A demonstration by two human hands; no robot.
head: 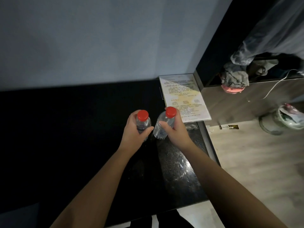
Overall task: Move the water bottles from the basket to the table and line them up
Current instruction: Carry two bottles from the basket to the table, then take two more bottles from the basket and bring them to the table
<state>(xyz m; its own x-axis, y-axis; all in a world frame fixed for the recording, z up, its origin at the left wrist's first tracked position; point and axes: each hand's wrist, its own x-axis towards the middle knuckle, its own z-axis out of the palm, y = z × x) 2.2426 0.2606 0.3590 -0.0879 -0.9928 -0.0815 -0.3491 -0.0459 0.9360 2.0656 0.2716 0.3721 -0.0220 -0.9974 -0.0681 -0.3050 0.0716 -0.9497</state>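
Held both forearms out over dark tabletop (pixel 179 163). Gripped red-capped bottle (pixel 143 124) upright in left hand (pixel 131 130), with fingers curled round its body; pinched second bottle (pixel 162 128), tilted, near its neck in right hand (pixel 175 130). Kept both close together beside printed sheet (pixel 182 96); saw no basket. Likely risked tilted bottle tipping against its neighbour if set down off its base, spoiling line.

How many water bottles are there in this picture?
2. The left bottle is gripped by the left hand, the right bottle, tilted, by the right hand, side by side at the dark table. More could hide in the gloom.
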